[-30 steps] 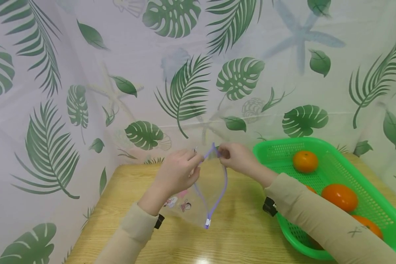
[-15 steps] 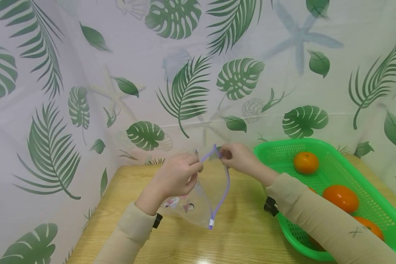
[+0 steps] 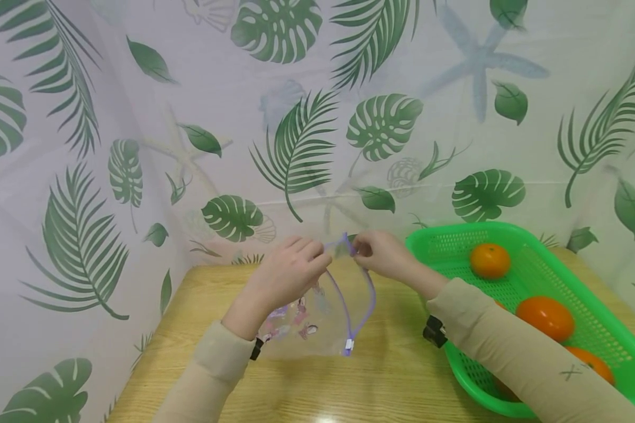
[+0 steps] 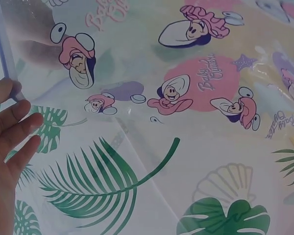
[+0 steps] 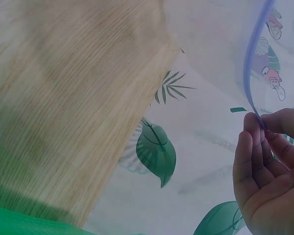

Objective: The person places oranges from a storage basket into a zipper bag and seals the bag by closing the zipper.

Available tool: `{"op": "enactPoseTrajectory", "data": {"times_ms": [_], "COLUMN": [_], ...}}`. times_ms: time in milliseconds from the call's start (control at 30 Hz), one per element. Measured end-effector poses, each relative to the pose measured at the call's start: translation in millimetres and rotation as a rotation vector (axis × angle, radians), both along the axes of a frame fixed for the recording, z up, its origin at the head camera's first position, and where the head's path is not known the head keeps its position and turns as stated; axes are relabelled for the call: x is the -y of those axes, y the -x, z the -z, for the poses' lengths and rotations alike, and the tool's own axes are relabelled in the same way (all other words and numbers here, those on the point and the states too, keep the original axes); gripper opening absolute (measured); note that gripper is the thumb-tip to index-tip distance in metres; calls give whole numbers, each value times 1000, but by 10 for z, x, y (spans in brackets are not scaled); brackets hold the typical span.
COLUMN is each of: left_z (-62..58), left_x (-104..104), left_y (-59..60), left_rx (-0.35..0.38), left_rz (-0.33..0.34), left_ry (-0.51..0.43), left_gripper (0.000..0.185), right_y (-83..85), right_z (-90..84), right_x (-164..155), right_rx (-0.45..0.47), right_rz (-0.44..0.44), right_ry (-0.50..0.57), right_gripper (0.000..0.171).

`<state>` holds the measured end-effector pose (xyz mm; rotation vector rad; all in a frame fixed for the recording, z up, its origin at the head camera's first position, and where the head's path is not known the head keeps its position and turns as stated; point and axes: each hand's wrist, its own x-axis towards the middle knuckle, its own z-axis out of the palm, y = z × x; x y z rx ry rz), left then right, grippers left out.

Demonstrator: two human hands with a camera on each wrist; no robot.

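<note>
Between the two hands hangs a clear zipper bag point(image 3: 309, 338) printed with pink cartoon figures, its purple edges spread apart at the mouth. A white slider point(image 3: 349, 345) sits at the lower end of the purple strip. My left hand point(image 3: 291, 267) pinches the near edge of the mouth; in the left wrist view its thumb and finger meet on the purple strip point(image 4: 4, 44). The opposite edge is pinched by my right hand point(image 3: 378, 255), which the right wrist view shows with thumb and fingertips on the strip point(image 5: 250, 63). Nothing can be seen inside the bag.
A green perforated basket point(image 3: 428, 235) stands on the right of the wooden table point(image 3: 391, 382). It holds several orange fruits, one orange fruit point(image 3: 490, 261) near its back. The right forearm reaches over the basket. A leaf-printed curtain point(image 3: 201, 88) hangs behind and at the left.
The left hand has turned and shifted slightly right at the bag's edge. The bag's lower end with the slider has swung right and a little upward. The right hand stays nearly still.
</note>
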<state>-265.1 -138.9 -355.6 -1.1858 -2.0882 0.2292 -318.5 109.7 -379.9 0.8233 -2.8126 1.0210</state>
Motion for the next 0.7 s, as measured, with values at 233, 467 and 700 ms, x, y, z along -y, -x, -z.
{"op": "enactPoseTrajectory", "data": {"times_ms": [233, 467, 700], "left_z": [-28, -32, -40], "left_x": [14, 36, -20], "left_y": [88, 169, 210], "left_rx": [41, 84, 57], "left_rz": [2, -19, -5], "left_ry": [-42, -67, -78], "left_gripper": [16, 16, 14], "right_y": [23, 93, 129], "right_z": [-22, -28, -39], "right_x": [17, -18, -80], "right_rx": [25, 64, 66], "right_rz": [-17, -40, -74], "right_ry": [18, 35, 11], "right_gripper": [10, 9, 10]}}
